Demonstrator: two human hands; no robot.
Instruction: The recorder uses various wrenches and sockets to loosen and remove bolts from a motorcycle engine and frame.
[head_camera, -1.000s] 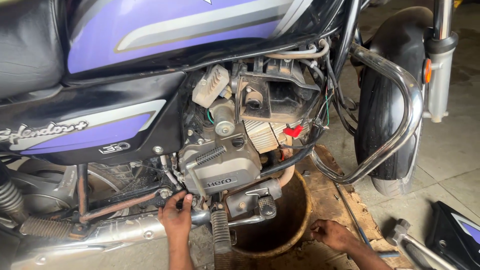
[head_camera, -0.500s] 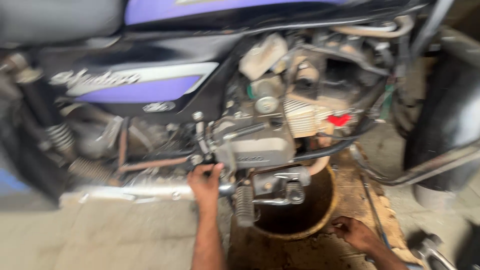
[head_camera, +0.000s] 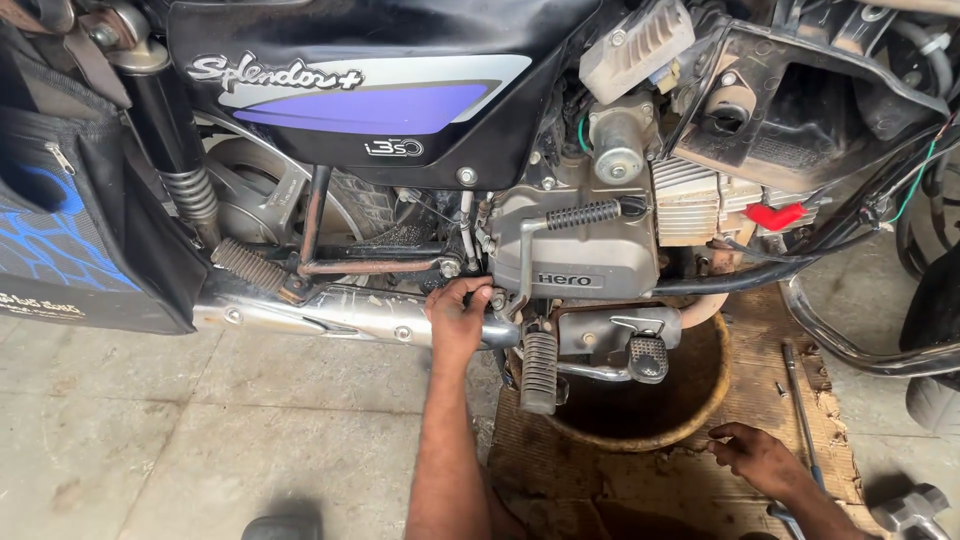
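The left hand (head_camera: 458, 318) reaches up to the underside of the grey metal motorcycle engine (head_camera: 580, 250), its fingers curled around a small fitting just beside the base of the kick-start lever (head_camera: 560, 232); what it grips is too small to tell. At about four o'clock from it, the right hand (head_camera: 762, 458) rests loosely open, holding nothing, on the worn brown cardboard sheet (head_camera: 590, 480) on the floor. Between the hands sits a round dark drain pan (head_camera: 650, 410) beneath the engine. A long metal tool (head_camera: 800, 400) lies at the cardboard's three o'clock edge.
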